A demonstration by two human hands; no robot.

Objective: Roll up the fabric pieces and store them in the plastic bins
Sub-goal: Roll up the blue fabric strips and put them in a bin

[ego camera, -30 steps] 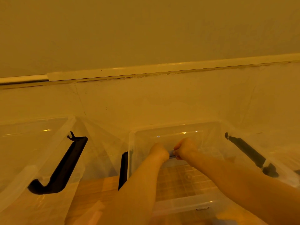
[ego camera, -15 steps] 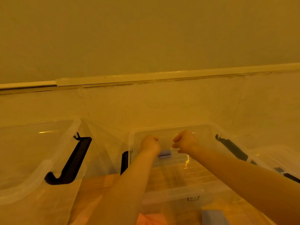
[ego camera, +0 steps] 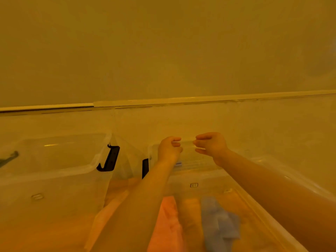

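Likely a room in a home: a plain painted wall (ego camera: 163, 42) with a pale trim strip (ego camera: 200, 100) along it, clear plastic storage bins (ego camera: 54, 171) with black latches (ego camera: 109, 159), wooden surface (ego camera: 118, 186) beneath.

Clear glossy plastic bins (ego camera: 54, 160) — soft matt cloth rolls (ego camera: 218, 224) — black plastic latch (ego camera: 111, 159).
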